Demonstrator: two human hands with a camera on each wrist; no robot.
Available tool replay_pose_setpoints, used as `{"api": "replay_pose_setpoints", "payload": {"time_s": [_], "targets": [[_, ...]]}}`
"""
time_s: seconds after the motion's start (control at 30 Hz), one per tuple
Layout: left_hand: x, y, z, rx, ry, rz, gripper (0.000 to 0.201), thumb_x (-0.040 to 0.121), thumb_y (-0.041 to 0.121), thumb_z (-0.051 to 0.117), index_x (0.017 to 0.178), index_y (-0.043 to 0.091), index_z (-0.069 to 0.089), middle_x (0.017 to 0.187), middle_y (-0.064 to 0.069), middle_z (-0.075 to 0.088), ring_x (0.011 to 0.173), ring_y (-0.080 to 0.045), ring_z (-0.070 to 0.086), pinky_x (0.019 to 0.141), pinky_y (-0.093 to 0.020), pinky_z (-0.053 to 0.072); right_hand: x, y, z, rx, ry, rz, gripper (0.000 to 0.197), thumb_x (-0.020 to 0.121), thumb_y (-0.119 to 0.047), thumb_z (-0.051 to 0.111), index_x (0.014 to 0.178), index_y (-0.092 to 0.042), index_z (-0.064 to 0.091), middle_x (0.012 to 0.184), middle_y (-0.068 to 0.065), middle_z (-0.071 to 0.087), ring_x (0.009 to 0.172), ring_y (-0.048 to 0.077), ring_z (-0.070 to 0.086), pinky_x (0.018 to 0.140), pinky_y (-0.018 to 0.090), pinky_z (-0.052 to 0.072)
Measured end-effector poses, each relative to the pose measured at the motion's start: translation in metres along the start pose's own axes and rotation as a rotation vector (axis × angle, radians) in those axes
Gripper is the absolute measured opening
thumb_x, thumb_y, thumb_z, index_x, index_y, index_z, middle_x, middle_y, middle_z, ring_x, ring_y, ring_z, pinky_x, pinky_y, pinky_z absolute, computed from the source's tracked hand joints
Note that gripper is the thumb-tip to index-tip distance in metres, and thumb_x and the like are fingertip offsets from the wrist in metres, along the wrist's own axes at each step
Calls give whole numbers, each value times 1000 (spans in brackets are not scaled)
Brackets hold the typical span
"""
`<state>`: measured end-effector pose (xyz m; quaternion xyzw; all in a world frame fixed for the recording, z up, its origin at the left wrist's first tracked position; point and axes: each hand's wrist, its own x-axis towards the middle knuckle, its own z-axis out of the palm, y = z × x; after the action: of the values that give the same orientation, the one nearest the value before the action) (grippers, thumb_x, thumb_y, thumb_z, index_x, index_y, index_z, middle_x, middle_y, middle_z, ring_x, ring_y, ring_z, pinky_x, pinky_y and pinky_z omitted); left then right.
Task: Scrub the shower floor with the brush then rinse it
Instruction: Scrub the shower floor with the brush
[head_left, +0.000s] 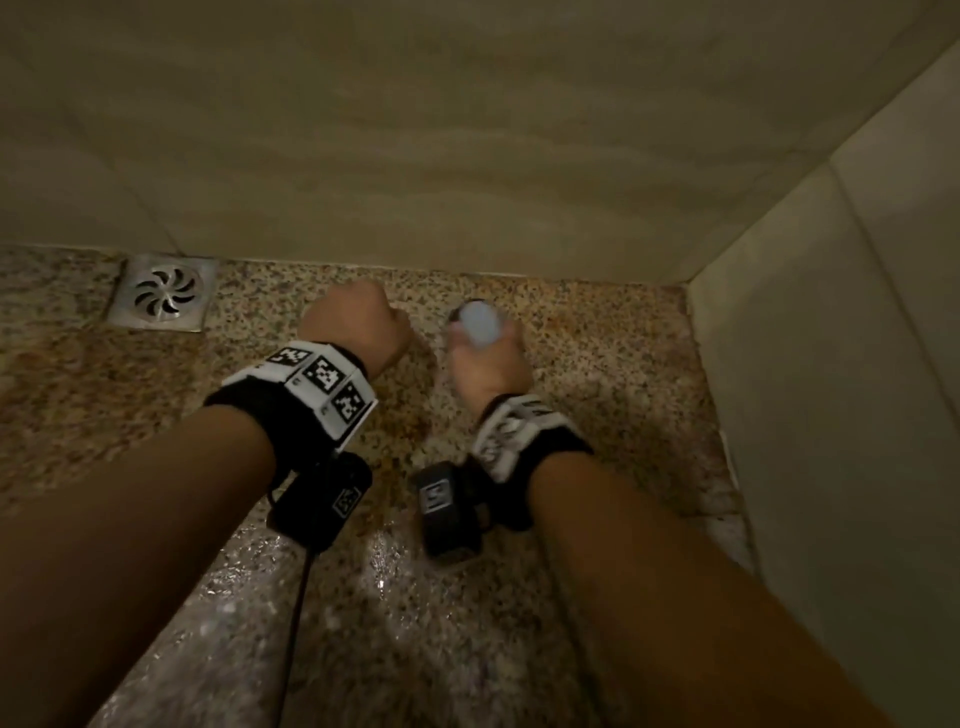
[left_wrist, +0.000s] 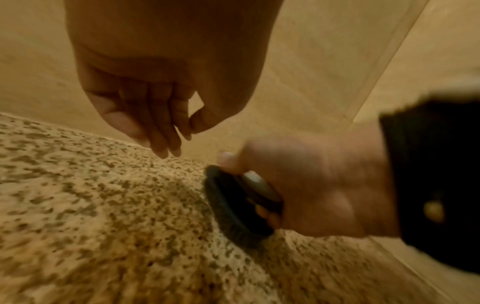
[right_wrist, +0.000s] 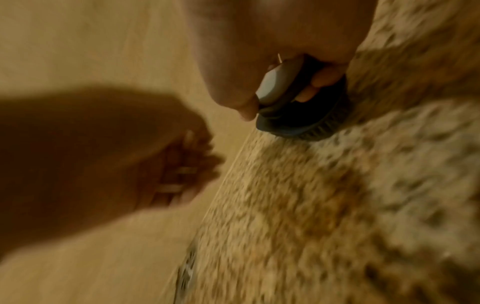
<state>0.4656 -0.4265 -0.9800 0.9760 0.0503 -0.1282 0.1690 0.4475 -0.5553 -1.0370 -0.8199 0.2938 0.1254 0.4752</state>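
Note:
A round scrub brush (head_left: 480, 325) with a pale grey grip and dark bristles stands bristles-down on the speckled granite shower floor (head_left: 597, 364), close to the back wall. My right hand (head_left: 488, 358) grips it from above, fingers curled round the grip (right_wrist: 275, 86). The left wrist view shows the dark bristle ring (left_wrist: 233, 205) pressed on the floor under that hand (left_wrist: 311, 185). My left hand (head_left: 358, 322) hovers just left of the brush. Its fingers (left_wrist: 161, 131) hang loosely and hold nothing.
A square metal drain (head_left: 165, 299) sits in the floor at the back left. A beige tiled back wall (head_left: 467, 156) and a right side wall (head_left: 831, 364) close the corner. The floor nearer me glistens wet (head_left: 363, 597).

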Motion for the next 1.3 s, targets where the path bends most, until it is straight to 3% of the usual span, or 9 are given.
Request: {"api": "replay_pose_setpoints", "payload": {"time_s": [0.2, 0.37, 0.5, 0.63, 0.8, 0.97, 1.07, 1.17, 1.3], "targets": [[-11, 3, 5, 1, -57, 90, 43, 92, 26, 47, 54, 7, 37, 51, -11, 40, 48, -27, 44, 46, -26, 31, 32, 54, -150, -131, 312, 186, 72, 92, -48, 56, 150, -18, 26, 148, 11, 39, 130, 37, 42, 105, 42, 38], [-5, -1, 7, 10, -59, 79, 43, 92, 27, 48, 55, 9, 38, 53, -9, 40, 48, -22, 39, 44, -26, 25, -13, 33, -25, -125, 162, -108, 54, 91, -36, 60, 137, -15, 41, 129, 12, 54, 115, 33, 54, 91, 37, 46], [-5, -6, -1, 58, -42, 66, 45, 91, 31, 52, 55, 7, 41, 53, -11, 42, 48, -24, 41, 49, -27, 32, -29, 1, 39, -34, -147, -47, 58, 90, -31, 56, 143, -20, 35, 131, 8, 54, 115, 35, 55, 89, 36, 48], [-7, -6, 3, 58, -28, 122, 46, 92, 29, 48, 53, 8, 39, 49, -9, 40, 45, -23, 40, 47, -25, 30, -7, 40, -54, 13, 129, -16, 57, 87, -48, 61, 131, -15, 47, 119, 2, 57, 110, 23, 57, 83, 30, 44], [-13, 17, 13, 55, -98, 153, 49, 93, 31, 50, 52, 8, 38, 50, -9, 40, 46, -23, 40, 48, -26, 29, 7, 88, -172, -99, 351, 262, 73, 92, -45, 56, 149, -12, 26, 148, 14, 37, 130, 38, 42, 105, 42, 37], [-11, 36, 21, 57, -133, 175, 50, 93, 33, 50, 51, 10, 37, 49, -8, 38, 44, -22, 37, 43, -24, 27, -6, 55, -46, -50, 97, -47, 59, 87, -42, 64, 136, -17, 41, 120, 9, 55, 101, 29, 56, 81, 34, 47], [-9, 34, 20, 86, -149, 166, 48, 92, 33, 52, 52, 9, 37, 50, -9, 37, 45, -22, 36, 44, -24, 28, -10, 35, -17, -15, -82, -1, 64, 89, -46, 59, 142, -19, 36, 130, 9, 52, 109, 33, 57, 84, 34, 48], [-7, 29, 24, 119, -143, 195, 50, 93, 33, 51, 52, 9, 35, 48, -8, 35, 43, -21, 34, 44, -23, 27, -12, 46, -73, 38, 111, 53, 64, 89, -48, 60, 141, -17, 39, 126, 8, 53, 112, 32, 56, 79, 30, 41], [-13, 36, 31, 97, -202, 207, 49, 94, 30, 50, 52, 11, 33, 49, -6, 31, 43, -19, 29, 46, -23, 26, -6, 93, -177, -25, 347, 261, 74, 90, -46, 59, 148, -11, 29, 147, 14, 40, 129, 36, 44, 104, 40, 38]]}}
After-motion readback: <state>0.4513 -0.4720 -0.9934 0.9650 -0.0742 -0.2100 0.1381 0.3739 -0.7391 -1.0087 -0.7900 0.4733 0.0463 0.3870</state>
